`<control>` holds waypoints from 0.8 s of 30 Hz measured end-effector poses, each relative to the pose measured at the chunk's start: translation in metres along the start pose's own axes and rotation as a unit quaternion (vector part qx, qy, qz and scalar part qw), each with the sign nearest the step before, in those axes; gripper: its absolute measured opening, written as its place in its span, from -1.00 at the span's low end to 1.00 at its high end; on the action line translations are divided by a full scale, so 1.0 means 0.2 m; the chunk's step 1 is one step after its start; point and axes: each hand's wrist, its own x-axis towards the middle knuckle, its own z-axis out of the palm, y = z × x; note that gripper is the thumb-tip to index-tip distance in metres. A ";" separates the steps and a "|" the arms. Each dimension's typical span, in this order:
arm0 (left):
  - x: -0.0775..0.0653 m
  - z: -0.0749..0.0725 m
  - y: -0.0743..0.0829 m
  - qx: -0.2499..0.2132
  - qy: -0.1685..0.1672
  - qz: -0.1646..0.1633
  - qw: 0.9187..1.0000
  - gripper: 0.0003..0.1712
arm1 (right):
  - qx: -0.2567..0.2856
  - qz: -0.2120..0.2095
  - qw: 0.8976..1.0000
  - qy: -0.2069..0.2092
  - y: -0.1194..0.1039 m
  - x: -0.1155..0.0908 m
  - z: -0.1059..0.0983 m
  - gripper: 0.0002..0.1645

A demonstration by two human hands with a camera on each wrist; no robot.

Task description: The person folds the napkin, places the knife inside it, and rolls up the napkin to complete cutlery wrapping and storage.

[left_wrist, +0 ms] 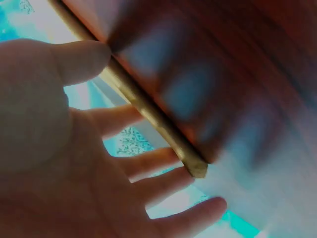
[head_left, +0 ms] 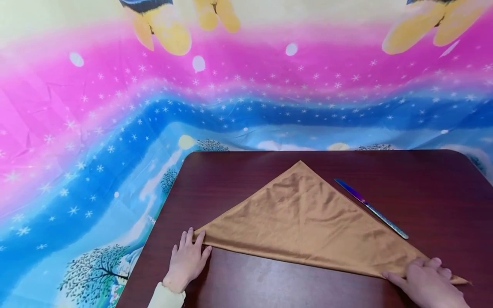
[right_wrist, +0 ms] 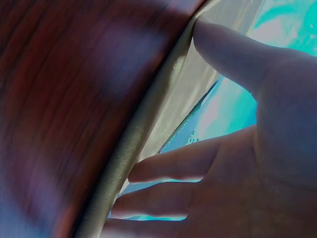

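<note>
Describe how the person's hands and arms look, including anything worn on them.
Both the left hand and the right hand are bare: five-fingered human hands with no gloves, and no rings that I can see. A pale cream, plain-looking sleeve ends at the left wrist. On the right, no sleeve comes into view.

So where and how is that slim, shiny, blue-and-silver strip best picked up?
Probably pinch the strip across its middle, from above and the right: it lies flat and narrow, with the shiny brown triangular cloth close on its left. The right hand, touching that cloth, is nearer.
</note>
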 end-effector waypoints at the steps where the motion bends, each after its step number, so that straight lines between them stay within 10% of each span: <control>1: 0.00 -0.01 -0.01 -0.006 -0.002 0.003 1.000 -0.39 | -0.001 -0.003 1.000 -0.001 0.01 0.00 0.00 0.58; 18: 0.05 -0.06 -0.18 -0.059 0.123 0.009 0.991 -0.69 | 0.031 -0.015 0.999 0.028 0.02 -0.03 0.00 0.44; 24: 0.07 -0.07 -0.20 -0.078 0.112 -0.004 0.991 -0.78 | 0.025 -0.005 0.999 0.024 0.01 -0.03 -0.01 0.45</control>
